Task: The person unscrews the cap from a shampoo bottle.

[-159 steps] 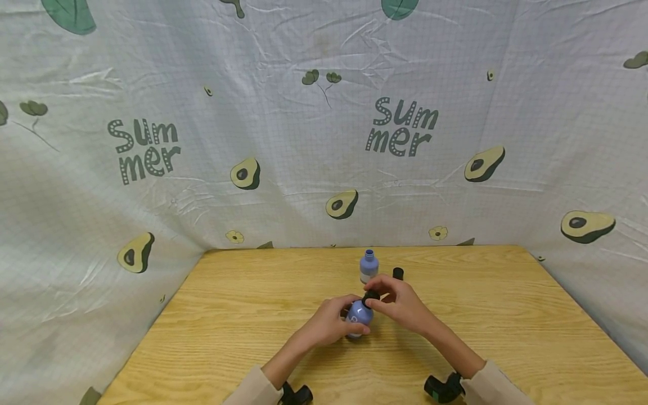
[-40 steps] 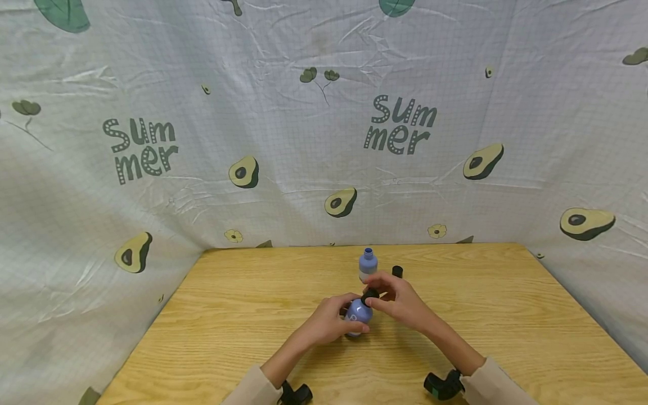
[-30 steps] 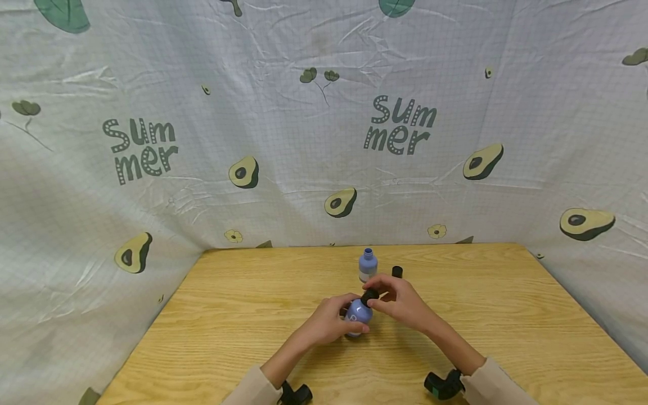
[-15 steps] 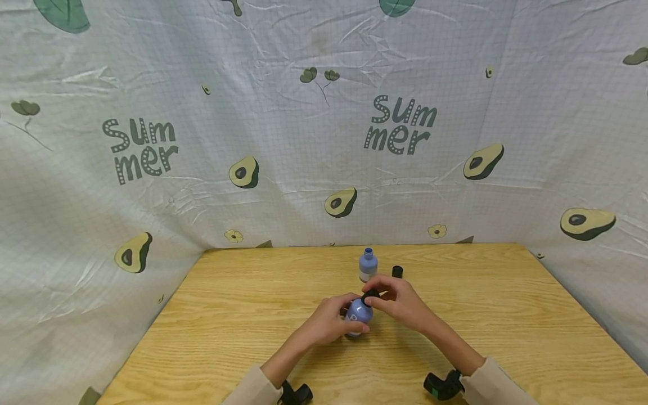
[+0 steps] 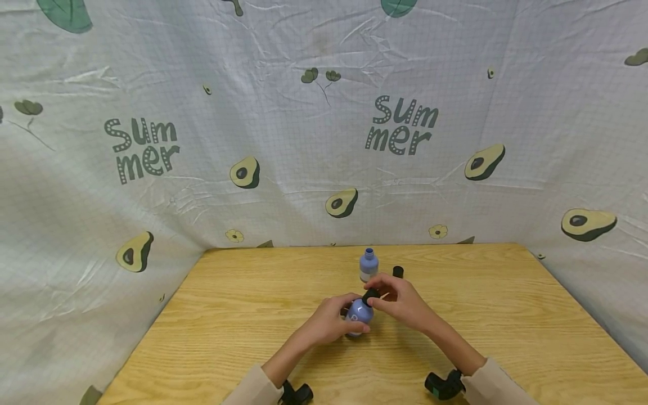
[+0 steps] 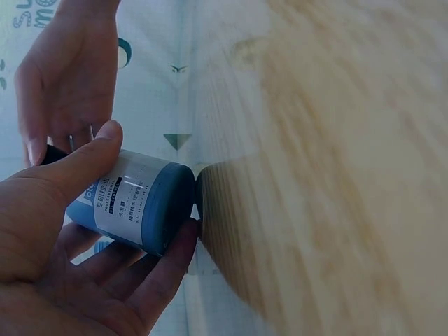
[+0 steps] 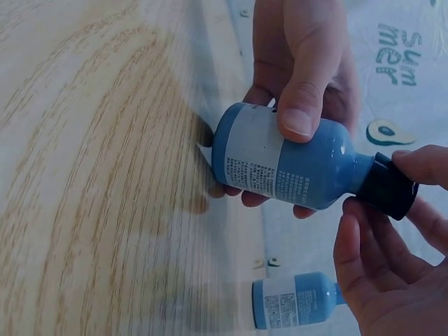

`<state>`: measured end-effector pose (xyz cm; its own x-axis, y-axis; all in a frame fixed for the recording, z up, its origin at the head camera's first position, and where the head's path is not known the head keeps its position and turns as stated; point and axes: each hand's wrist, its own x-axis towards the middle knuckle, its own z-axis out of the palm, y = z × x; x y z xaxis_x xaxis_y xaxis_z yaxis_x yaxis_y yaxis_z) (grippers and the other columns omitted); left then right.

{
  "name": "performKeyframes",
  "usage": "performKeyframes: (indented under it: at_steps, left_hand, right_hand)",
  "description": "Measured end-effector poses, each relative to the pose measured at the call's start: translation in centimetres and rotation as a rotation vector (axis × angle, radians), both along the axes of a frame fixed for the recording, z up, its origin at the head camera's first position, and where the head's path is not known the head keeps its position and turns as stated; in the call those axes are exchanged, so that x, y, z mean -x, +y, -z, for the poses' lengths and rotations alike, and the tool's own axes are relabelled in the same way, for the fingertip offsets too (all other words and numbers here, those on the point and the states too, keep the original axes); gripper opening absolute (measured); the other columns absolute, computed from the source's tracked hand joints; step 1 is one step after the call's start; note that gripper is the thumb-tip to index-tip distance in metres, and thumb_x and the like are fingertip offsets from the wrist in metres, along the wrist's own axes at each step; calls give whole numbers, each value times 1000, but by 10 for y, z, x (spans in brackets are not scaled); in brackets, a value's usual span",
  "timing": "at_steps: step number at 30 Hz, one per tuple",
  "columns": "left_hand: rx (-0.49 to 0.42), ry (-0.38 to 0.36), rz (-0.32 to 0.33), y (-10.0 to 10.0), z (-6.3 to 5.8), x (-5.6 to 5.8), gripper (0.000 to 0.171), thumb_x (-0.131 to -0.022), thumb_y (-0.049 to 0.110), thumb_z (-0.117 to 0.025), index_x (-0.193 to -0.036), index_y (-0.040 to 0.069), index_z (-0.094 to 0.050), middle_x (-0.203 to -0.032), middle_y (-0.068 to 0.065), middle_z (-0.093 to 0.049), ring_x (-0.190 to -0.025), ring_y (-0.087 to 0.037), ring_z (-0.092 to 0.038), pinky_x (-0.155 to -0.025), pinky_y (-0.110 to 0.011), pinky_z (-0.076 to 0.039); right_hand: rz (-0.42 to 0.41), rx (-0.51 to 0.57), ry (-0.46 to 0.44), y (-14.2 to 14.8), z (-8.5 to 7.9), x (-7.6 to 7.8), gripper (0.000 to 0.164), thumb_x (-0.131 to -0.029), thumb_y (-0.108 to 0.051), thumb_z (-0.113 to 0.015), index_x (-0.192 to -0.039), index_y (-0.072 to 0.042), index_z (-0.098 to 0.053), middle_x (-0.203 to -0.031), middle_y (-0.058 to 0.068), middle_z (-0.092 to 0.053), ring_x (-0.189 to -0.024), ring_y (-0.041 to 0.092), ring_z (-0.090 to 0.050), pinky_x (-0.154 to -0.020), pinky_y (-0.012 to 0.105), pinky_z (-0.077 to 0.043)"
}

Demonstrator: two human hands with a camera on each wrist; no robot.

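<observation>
A blue bottle (image 5: pixel 360 312) with a white label leans a little to the right in the head view. My left hand (image 5: pixel 331 322) grips its body, thumb in front and fingers behind. On its neck sits a black cap (image 5: pixel 371 295), which my right hand (image 5: pixel 402 298) pinches between thumb and fingers. The right wrist view shows the cap (image 7: pixel 388 187) on the neck, tilted to the bottle's axis. In the left wrist view the bottle's base (image 6: pixel 175 206) is close to the table; whether it touches, I cannot tell.
A second blue bottle (image 5: pixel 369 264) stands uncapped behind the hands, its mouth showing. To its right is a black cylindrical piece (image 5: pixel 397 272), partly hidden by my right hand. A patterned curtain (image 5: pixel 293 112) hangs behind the wooden table (image 5: pixel 243 292).
Since half a second ago, my right thumb has shifted slightly on the cap and the lettering on the held bottle has turned a little. Both hands stay in the same place.
</observation>
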<state>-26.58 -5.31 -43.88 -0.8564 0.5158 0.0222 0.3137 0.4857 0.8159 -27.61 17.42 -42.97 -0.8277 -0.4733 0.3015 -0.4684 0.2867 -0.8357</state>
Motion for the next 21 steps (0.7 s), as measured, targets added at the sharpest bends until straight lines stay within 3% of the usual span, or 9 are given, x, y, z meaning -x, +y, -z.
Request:
performKeyframes:
  at_steps: [8,21]
  left_hand:
    - [-1,-7,-2,-1,0,0,50,-91,28,-82,-135,14,-65,-119,-5,-73,-107,-19,-70,-84,-29,-57]
    - [-2,-7,3,0,0,0,51,-91,28,-82,-137,15,-65,-122,-5,-72,-109,-21,-70,-85,-31,-58]
  right_hand:
    - [-75,53,3,0,-1,0,28,-99,-6,-66,-126,3,-65,-125,29,-63,-105,12,-66,-89,24,-57]
    - [12,7,2,-1,0,1,29,-97,-15,-74,-123,-5,-67,-119,21,-68,-100,9,-67,-85,24,-57]
